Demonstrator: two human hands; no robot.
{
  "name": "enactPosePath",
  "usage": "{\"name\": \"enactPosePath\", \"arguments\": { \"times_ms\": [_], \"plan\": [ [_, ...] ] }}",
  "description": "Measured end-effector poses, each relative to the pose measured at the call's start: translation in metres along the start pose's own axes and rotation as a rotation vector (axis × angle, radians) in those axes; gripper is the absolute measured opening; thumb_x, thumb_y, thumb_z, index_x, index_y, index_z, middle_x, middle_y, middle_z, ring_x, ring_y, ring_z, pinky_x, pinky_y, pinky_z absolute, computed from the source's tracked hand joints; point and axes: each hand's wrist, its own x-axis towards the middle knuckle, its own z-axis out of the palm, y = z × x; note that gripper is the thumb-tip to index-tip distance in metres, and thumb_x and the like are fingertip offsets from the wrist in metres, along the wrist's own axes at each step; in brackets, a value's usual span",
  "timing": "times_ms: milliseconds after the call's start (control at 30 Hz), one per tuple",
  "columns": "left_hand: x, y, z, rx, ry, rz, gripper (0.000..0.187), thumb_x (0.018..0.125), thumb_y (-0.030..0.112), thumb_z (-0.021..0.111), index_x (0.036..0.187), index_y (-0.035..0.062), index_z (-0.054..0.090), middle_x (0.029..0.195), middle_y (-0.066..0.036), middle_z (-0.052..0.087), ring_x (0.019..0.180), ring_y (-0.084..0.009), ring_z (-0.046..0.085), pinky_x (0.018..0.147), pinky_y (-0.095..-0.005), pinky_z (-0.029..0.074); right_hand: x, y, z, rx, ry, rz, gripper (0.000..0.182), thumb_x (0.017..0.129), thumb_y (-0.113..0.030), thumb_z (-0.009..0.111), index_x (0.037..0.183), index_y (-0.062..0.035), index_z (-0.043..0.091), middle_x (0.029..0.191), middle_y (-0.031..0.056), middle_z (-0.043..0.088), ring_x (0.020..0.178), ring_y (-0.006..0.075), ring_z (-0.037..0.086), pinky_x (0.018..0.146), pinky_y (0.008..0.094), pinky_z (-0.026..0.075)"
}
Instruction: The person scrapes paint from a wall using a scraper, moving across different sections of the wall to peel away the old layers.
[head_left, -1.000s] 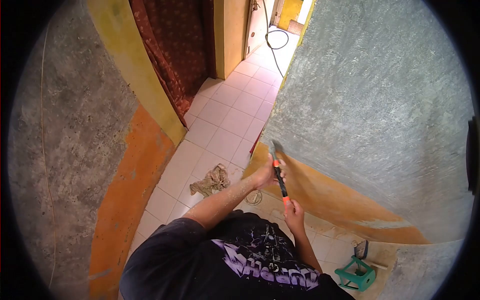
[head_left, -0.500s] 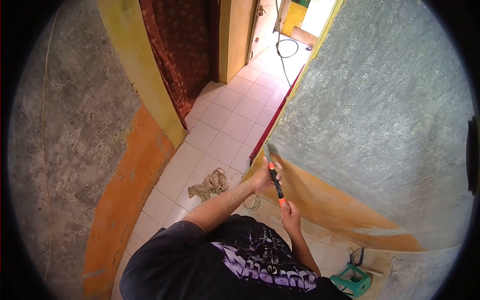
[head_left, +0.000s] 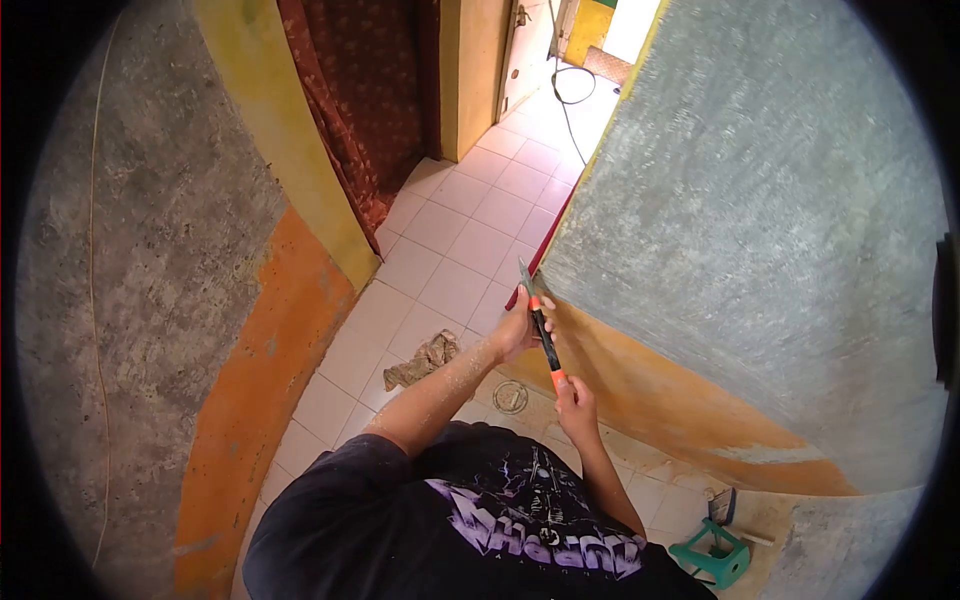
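Observation:
A scraper with a black and orange handle [head_left: 545,338] and a grey metal blade slants up across the middle of the view. My left hand [head_left: 516,328] is closed around it close to the blade, with arm and wrist speckled with pale dust. Farther down, my right hand [head_left: 577,408] grips the orange butt end. The blade tip is beside the corner of the wall [head_left: 720,190], which is rough grey above and orange below. Over the tiled floor, the blade overlaps the pale tiles in this view.
A crumpled brown cloth [head_left: 422,361] lies on the tiles left of my forearm, and a round drain cover [head_left: 510,397] sits nearby. At the lower right stands a green plastic stool [head_left: 722,556]. A dark red patterned curtain [head_left: 370,100] hangs in a doorway; a black cable [head_left: 568,100] trails beyond.
Both hands and the scraper have shifted slightly up and left. The blade has come off the wall's edge and now shows against the floor tiles.

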Motion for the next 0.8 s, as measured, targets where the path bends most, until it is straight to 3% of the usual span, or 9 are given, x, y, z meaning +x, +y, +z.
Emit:
{"name": "enactPosePath", "arguments": {
  "times_ms": [67, 267, 367, 467, 567, 800],
  "plan": [
    [-0.005, 0.004, 0.004, 0.033, -0.006, 0.003, 0.067, 0.097, 0.069, 0.007, 0.112, 0.0170, 0.048, 0.079, -0.003, 0.058, 0.079, -0.0212, 0.064, 0.079, -0.0399, 0.051, -0.005, -0.013, -0.002, 0.130, -0.080, 0.097, 0.026, 0.101, -0.031, 0.056, 0.099, -0.0053, 0.056, 0.059, -0.0041, 0.044, 0.042, 0.0056, 0.037, 0.038, 0.0239, 0.029],
    [-0.035, -0.033, 0.032, 0.080, 0.011, -0.128, 0.066, 0.097, 0.069, 0.008, 0.108, 0.0181, 0.048, 0.087, -0.003, 0.059, 0.091, -0.0230, 0.064, 0.086, -0.0413, 0.050, -0.052, 0.000, -0.042, 0.128, -0.185, 0.231, 0.024, 0.099, -0.031, 0.058, 0.095, -0.0077, 0.054, 0.058, -0.0041, 0.045, 0.041, 0.0059, 0.039, 0.037, 0.0242, 0.031],
    [-0.036, -0.063, 0.044, 0.111, -0.044, -0.202, 0.066, 0.097, 0.069, 0.009, 0.107, 0.0184, 0.049, 0.090, -0.003, 0.061, 0.096, -0.0244, 0.065, 0.088, -0.0425, 0.051, -0.083, 0.015, -0.059, -0.014, -0.138, 0.131, 0.023, 0.098, -0.030, 0.060, 0.092, -0.0084, 0.054, 0.058, -0.0051, 0.044, 0.041, 0.0053, 0.039, 0.038, 0.0240, 0.031],
    [-0.033, -0.099, 0.070, 0.134, -0.125, -0.220, 0.065, 0.097, 0.069, 0.010, 0.108, 0.0175, 0.049, 0.092, -0.005, 0.063, 0.096, -0.0254, 0.065, 0.086, -0.0437, 0.051, -0.118, 0.037, -0.083, -0.028, -0.040, 0.107, 0.024, 0.095, -0.029, 0.063, 0.088, -0.0060, 0.058, 0.064, -0.0047, 0.047, 0.054, 0.0058, 0.043, 0.049, 0.0250, 0.036],
    [-0.037, -0.138, 0.112, 0.159, -0.188, -0.258, 0.065, 0.097, 0.068, 0.011, 0.108, 0.0170, 0.049, 0.094, -0.006, 0.063, 0.097, -0.0258, 0.065, 0.088, -0.0444, 0.050, -0.161, 0.058, -0.115, 0.007, 0.056, 0.063, 0.022, 0.096, -0.028, 0.063, 0.090, -0.0078, 0.056, 0.061, -0.0061, 0.045, 0.048, 0.0040, 0.040, 0.042, 0.0236, 0.032],
    [-0.066, -0.248, 0.228, 0.164, -0.320, -0.403, 0.066, 0.096, 0.070, 0.012, 0.107, 0.0168, 0.049, 0.096, -0.006, 0.064, 0.101, -0.0258, 0.064, 0.091, -0.0437, 0.048, -0.295, 0.074, -0.207, 0.042, 0.221, 0.167, 0.021, 0.095, -0.027, 0.063, 0.091, -0.0074, 0.058, 0.061, -0.0059, 0.045, 0.047, 0.0040, 0.040, 0.042, 0.0233, 0.032]
  ]
}}
